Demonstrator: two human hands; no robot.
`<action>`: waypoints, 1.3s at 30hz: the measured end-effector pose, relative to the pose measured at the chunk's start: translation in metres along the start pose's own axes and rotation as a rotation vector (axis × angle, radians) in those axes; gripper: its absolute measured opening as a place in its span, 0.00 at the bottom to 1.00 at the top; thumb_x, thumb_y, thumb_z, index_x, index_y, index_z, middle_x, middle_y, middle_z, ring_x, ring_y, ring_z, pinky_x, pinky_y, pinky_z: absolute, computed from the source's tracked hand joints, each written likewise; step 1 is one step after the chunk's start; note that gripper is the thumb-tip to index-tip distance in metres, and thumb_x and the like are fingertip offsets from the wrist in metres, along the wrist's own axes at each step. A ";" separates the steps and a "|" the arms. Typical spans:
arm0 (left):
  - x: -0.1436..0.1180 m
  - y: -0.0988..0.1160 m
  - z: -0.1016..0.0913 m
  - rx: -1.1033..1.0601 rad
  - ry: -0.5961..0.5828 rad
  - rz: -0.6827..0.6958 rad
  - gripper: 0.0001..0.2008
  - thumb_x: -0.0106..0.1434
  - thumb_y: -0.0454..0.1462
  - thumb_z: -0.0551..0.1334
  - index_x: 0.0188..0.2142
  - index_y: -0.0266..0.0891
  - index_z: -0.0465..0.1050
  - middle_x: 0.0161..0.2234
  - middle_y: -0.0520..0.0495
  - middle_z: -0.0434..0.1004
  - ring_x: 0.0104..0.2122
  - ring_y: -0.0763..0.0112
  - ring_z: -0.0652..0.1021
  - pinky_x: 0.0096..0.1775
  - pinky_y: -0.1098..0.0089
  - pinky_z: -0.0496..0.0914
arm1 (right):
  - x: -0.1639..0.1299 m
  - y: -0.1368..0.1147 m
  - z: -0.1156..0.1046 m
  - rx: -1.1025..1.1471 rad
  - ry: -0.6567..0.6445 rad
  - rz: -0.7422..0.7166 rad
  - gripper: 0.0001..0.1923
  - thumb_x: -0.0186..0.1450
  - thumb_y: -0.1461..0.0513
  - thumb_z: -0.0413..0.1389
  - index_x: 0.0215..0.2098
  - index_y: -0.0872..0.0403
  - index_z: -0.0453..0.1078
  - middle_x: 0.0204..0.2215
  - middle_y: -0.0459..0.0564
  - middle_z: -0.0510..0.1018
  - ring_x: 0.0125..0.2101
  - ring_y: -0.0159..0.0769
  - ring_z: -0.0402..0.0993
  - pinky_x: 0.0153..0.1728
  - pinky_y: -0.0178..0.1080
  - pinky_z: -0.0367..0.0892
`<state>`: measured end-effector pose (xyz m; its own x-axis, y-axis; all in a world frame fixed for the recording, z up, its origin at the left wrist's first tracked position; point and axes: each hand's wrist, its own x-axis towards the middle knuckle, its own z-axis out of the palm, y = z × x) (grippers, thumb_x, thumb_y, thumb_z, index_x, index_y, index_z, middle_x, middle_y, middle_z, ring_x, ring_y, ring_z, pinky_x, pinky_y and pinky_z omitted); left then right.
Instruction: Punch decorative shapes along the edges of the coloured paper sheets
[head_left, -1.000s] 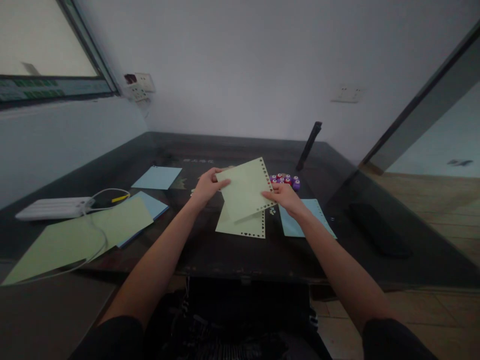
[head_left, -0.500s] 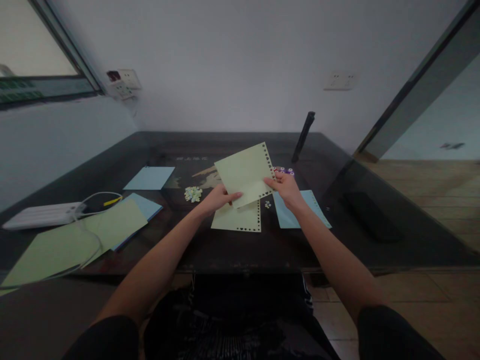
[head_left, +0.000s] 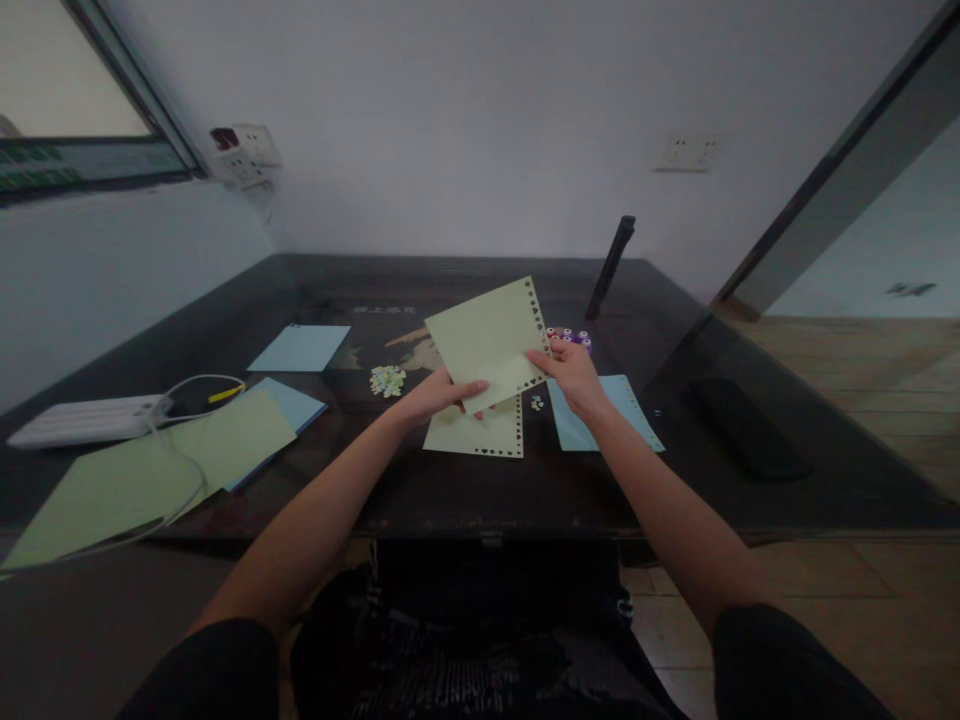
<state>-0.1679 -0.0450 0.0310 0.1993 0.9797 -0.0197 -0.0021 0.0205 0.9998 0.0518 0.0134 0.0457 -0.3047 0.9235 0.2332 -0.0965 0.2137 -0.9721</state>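
Left hand [head_left: 436,396] and right hand [head_left: 574,372] each pinch the punched green sheet [head_left: 487,340] by opposite lower corners, above a second green sheet [head_left: 475,432].

Left hand [head_left: 439,392]: pinches the lower corner of the punched green sheet [head_left: 486,342].
Right hand [head_left: 574,372]: grips its perforated right edge.
Sheet: tilted, lifted off the dark surface [head_left: 450,500].
Beneath: another green sheet [head_left: 472,435].
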 end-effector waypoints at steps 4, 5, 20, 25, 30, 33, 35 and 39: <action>-0.001 0.002 0.001 0.039 0.006 0.005 0.11 0.53 0.38 0.67 0.34 0.32 0.76 0.28 0.36 0.79 0.21 0.67 0.77 0.20 0.72 0.67 | 0.000 0.000 0.001 -0.023 0.005 -0.025 0.12 0.54 0.54 0.63 0.33 0.53 0.75 0.30 0.48 0.79 0.31 0.36 0.74 0.37 0.42 0.70; -0.001 0.003 0.001 0.043 0.032 0.023 0.10 0.53 0.38 0.67 0.33 0.33 0.76 0.28 0.37 0.79 0.21 0.68 0.76 0.19 0.73 0.67 | 0.000 -0.001 0.001 -0.029 0.019 -0.032 0.12 0.55 0.53 0.62 0.32 0.53 0.74 0.29 0.48 0.79 0.30 0.35 0.74 0.35 0.41 0.70; 0.017 0.003 -0.022 -0.277 0.523 0.230 0.12 0.59 0.38 0.62 0.40 0.33 0.73 0.30 0.44 0.80 0.22 0.73 0.75 0.24 0.74 0.69 | 0.005 0.009 0.004 -0.210 -0.123 0.026 0.18 0.59 0.49 0.55 0.31 0.56 0.73 0.25 0.51 0.78 0.24 0.31 0.72 0.28 0.35 0.66; 0.015 0.009 -0.026 -0.337 0.596 0.225 0.12 0.58 0.38 0.63 0.40 0.33 0.72 0.28 0.46 0.79 0.20 0.77 0.73 0.22 0.76 0.65 | 0.022 0.023 0.013 -0.280 -0.177 0.071 0.11 0.59 0.57 0.56 0.30 0.56 0.74 0.25 0.51 0.79 0.24 0.30 0.71 0.27 0.35 0.66; 0.015 0.010 -0.026 -0.321 0.585 0.200 0.10 0.57 0.37 0.62 0.37 0.33 0.72 0.29 0.46 0.79 0.21 0.77 0.73 0.21 0.78 0.63 | 0.052 0.038 0.032 -0.385 -0.193 0.081 0.08 0.58 0.60 0.56 0.30 0.58 0.73 0.26 0.52 0.79 0.24 0.32 0.72 0.27 0.35 0.67; 0.016 0.007 -0.024 -0.294 0.568 0.190 0.09 0.57 0.36 0.61 0.37 0.35 0.72 0.30 0.46 0.79 0.22 0.76 0.74 0.22 0.77 0.63 | 0.070 0.042 0.044 -0.571 -0.107 0.015 0.07 0.57 0.65 0.56 0.33 0.58 0.73 0.27 0.50 0.79 0.28 0.33 0.74 0.33 0.36 0.68; 0.017 0.006 -0.023 -0.277 0.571 0.180 0.09 0.57 0.36 0.61 0.38 0.36 0.71 0.31 0.46 0.80 0.21 0.75 0.74 0.22 0.76 0.64 | 0.078 0.042 0.052 -0.705 -0.060 -0.015 0.08 0.57 0.66 0.56 0.36 0.57 0.73 0.30 0.50 0.80 0.32 0.34 0.75 0.37 0.36 0.67; 0.017 0.005 -0.019 -0.269 0.575 0.169 0.10 0.56 0.36 0.61 0.39 0.34 0.71 0.30 0.44 0.80 0.20 0.75 0.74 0.22 0.75 0.64 | 0.083 0.039 0.071 -0.953 -0.065 -0.023 0.12 0.61 0.64 0.55 0.43 0.53 0.72 0.36 0.50 0.80 0.38 0.37 0.75 0.40 0.37 0.66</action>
<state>-0.1834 -0.0244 0.0361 -0.3803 0.9227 0.0630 -0.2475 -0.1672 0.9544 -0.0445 0.0761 0.0287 -0.3672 0.9024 0.2257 0.7002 0.4279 -0.5715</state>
